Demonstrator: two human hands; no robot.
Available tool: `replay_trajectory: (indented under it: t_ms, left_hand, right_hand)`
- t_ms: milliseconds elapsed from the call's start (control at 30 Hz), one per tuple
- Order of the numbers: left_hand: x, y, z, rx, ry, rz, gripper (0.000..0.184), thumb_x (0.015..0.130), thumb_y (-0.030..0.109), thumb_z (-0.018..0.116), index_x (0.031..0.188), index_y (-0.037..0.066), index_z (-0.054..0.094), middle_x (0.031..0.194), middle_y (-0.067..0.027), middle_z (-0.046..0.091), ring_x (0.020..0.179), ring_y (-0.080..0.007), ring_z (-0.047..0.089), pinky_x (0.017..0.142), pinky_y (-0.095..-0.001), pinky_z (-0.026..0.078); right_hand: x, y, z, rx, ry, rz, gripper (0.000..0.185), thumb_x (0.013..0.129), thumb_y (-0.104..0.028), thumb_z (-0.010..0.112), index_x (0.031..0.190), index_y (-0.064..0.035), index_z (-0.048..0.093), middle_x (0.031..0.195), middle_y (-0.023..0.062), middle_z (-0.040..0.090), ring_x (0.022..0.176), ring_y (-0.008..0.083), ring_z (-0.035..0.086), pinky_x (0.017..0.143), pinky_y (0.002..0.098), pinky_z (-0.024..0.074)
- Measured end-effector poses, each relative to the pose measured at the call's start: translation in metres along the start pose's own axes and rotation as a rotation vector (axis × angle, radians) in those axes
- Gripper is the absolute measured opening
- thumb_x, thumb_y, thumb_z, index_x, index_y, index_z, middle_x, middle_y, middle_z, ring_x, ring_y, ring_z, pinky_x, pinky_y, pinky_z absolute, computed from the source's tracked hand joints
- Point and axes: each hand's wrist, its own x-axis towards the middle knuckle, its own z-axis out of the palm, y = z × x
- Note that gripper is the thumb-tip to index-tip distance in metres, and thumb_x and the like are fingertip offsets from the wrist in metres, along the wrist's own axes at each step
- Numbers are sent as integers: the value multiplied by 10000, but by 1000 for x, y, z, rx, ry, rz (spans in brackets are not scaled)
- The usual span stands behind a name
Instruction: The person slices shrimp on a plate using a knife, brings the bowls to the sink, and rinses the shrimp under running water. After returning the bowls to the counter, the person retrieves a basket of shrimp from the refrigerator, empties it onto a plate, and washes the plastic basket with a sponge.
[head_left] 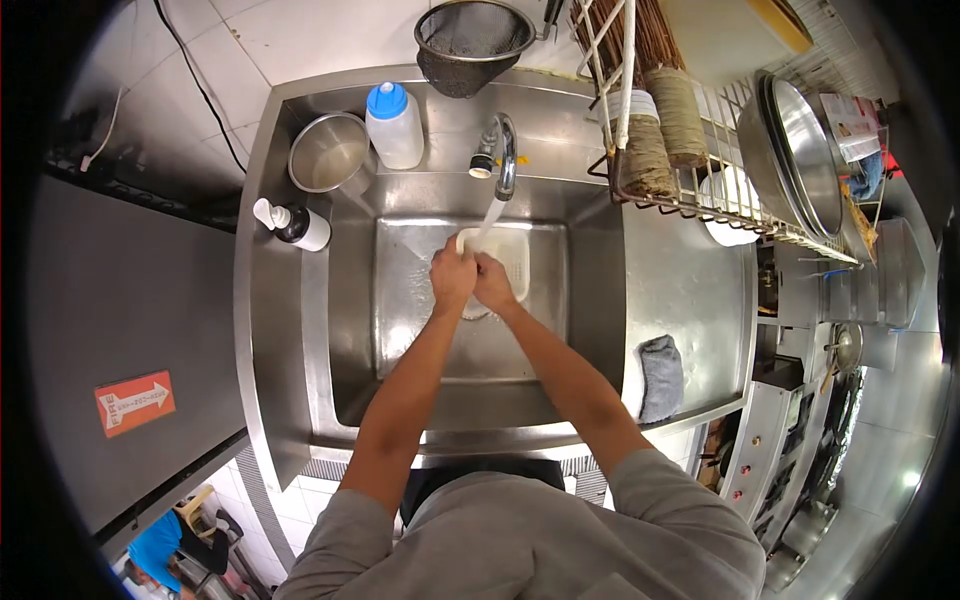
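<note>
Water runs from the curved faucet (506,165) into the steel sink (400,345). Under the stream, my left hand (454,275) and my right hand (491,283) are close together, both with curled fingers. A whitish rectangular container (515,262) lies in the sink beneath and behind them. My left hand is at its left edge and my right hand in front of it. The fingertips are partly hidden, and I cannot make out what, if anything, is between them.
Behind the sink stand a steel pot (330,155) and a blue-capped bottle (397,130); a pump bottle (295,226) is at left. A strainer (470,45) hangs above. A grey cloth (661,378) lies right, below a wire rack (720,150). A person (160,550) is far lower left.
</note>
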Motion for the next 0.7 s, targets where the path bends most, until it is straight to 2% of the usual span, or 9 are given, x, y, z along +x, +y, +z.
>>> replay_trajectory:
  t_ms: [67,133,233,400,467,500,533,600,700]
  left_hand:
    - [0,19,-11,-8,-95,8,410,827,147,509,1224,117,611,1104,-217,660,1034,-432,608,927,-505,473]
    - [10,23,-18,-6,-188,11,413,833,168,513,1233,115,603,1110,-211,661,1030,-447,605,930,-512,470]
    - [14,30,-29,113,-151,232,387,799,187,571,1174,113,633,978,-251,678,942,-433,647,876,-513,511]
    - [20,36,-15,147,-156,167,406,796,196,563,1184,92,622,1039,-246,667,1007,-438,621,908,-505,500]
    - [30,25,-2,125,-99,154,400,789,192,575,1174,101,628,1000,-246,676,970,-441,636,895,-502,512]
    - [38,12,9,106,-96,76,454,783,191,581,1226,91,584,1123,-275,616,1035,-466,601,918,-509,498]
    - [42,-2,20,90,-99,-3,514,778,189,586,1278,80,540,1247,-305,557,1100,-491,567,941,-517,485]
    - [63,-34,31,103,-141,-67,558,802,227,584,1326,70,474,1340,-327,442,1145,-523,517,960,-521,472]
    - [60,-22,12,110,-140,-145,654,847,332,585,1396,59,357,1451,-366,256,1194,-575,447,980,-522,460]
  right_hand:
    - [0,-14,3,148,200,32,192,801,-49,629,991,-58,660,953,125,652,918,310,617,797,535,414]
    - [0,-16,-12,-612,510,-211,195,770,-110,663,964,-104,675,925,111,635,931,295,594,745,480,397]
    - [3,17,-55,-1048,360,-166,188,761,-158,683,947,-132,681,921,96,623,923,274,584,704,428,368]
    - [-21,2,-57,-889,-140,13,238,831,-200,656,1048,-111,696,1012,97,635,1040,269,586,868,465,419]
    - [-22,1,-58,158,-224,274,364,834,-291,697,1123,-70,677,1217,132,601,1099,287,590,973,408,430]
    - [-25,-29,-59,399,-266,340,550,776,-404,768,1177,-51,636,1252,177,585,1118,328,589,1003,389,419]
    - [-30,-53,-58,405,-263,347,550,776,-404,768,1177,-51,636,1252,177,585,1118,328,589,1003,389,419]
    - [-41,-81,-58,-328,-400,-92,580,793,-340,765,1235,-20,570,1183,154,623,1100,280,605,918,380,474]
    - [-28,-52,-63,-429,-355,-209,508,737,-282,813,1139,-40,619,1020,142,678,973,273,654,872,375,496]
